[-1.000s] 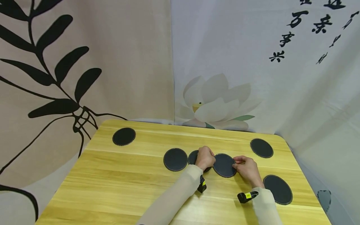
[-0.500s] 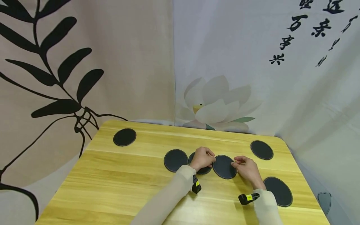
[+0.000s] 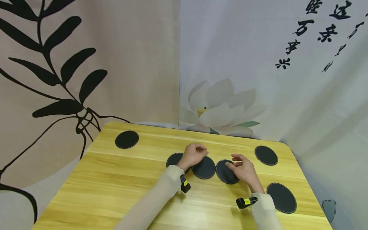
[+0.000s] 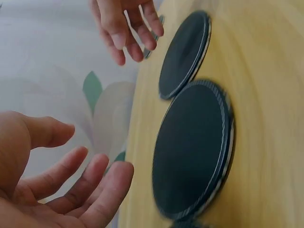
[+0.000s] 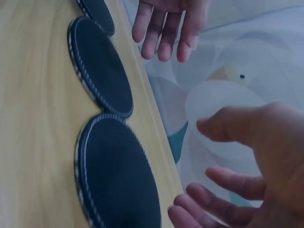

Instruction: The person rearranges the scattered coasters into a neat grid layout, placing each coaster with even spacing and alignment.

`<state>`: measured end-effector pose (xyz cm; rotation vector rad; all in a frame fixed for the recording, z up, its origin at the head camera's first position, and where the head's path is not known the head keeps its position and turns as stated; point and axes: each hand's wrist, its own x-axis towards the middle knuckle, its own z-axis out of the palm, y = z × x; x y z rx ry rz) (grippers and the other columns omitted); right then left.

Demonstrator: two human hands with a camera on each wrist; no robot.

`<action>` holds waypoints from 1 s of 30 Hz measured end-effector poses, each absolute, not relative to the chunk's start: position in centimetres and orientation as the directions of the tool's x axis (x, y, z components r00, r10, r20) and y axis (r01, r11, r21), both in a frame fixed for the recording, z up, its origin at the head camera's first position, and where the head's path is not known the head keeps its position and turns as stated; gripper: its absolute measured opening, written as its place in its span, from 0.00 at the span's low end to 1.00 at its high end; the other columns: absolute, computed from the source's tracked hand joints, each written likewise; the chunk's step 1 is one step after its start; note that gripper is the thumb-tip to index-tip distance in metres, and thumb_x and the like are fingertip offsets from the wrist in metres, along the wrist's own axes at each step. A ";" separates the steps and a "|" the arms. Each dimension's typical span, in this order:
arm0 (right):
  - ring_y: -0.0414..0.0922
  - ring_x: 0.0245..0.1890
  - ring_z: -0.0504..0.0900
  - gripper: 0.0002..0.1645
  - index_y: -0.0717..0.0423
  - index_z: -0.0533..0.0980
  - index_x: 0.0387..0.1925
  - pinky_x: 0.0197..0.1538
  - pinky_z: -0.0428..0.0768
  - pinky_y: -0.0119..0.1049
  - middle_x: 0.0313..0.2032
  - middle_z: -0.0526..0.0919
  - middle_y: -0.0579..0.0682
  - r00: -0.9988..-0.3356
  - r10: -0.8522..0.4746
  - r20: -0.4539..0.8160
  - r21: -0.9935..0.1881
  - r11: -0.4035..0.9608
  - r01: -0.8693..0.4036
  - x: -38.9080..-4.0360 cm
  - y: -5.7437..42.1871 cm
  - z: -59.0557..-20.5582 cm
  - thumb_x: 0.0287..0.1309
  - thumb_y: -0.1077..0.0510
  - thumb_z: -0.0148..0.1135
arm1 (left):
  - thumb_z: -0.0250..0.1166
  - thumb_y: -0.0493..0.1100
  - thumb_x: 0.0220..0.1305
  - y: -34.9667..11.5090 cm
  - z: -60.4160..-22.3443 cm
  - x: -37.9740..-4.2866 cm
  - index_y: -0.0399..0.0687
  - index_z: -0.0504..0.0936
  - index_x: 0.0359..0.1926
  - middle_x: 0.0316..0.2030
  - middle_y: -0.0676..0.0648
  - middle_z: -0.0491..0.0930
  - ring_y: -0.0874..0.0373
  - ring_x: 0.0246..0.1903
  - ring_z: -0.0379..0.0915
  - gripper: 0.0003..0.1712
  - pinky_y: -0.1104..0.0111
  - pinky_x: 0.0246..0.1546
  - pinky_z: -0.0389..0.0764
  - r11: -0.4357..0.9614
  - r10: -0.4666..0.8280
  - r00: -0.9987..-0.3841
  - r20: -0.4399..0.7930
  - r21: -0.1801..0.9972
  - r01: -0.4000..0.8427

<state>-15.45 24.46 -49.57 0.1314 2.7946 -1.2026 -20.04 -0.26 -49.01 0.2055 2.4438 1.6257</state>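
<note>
Three round black coasters with stitched rims lie in a touching row on the wooden table: the left coaster (image 3: 172,159), the middle coaster (image 3: 204,169) and the right coaster (image 3: 225,175). My left hand (image 3: 192,156) hovers over the left coaster, partly hiding it, with its fingertips near the middle one. Its fingers are loosely bent and hold nothing, as the left wrist view shows. Above the right coaster is my right hand (image 3: 245,171), thumb and fingers spread apart, likewise holding nothing. In the right wrist view, the coaster (image 5: 118,175) nearest that hand lies flat below it.
Another black coaster (image 3: 126,139) lies at the table's far left corner. On the right are a back coaster (image 3: 266,155) and a front coaster (image 3: 281,198), the latter beside my right sleeve (image 3: 265,210). Printed curtains (image 3: 138,64) hang behind the wooden table (image 3: 100,191).
Both hands have come off the right coaster's edges. My left hand has moved left, uncovering the middle coaster, while my right hand has risen slightly and spread its fingers.
</note>
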 end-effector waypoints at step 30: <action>0.59 0.75 0.64 0.43 0.46 0.66 0.75 0.72 0.69 0.62 0.76 0.65 0.52 -0.940 -0.341 -0.002 -0.664 0.704 -0.253 -17.5 12.7 -48.4 0.63 0.40 0.68 | 0.63 0.54 0.74 -17.2 -49.3 -22.7 0.45 0.71 0.72 0.72 0.36 0.68 0.34 0.71 0.65 0.33 0.40 0.68 0.71 0.637 0.107 -0.992 0.067 0.761 0.120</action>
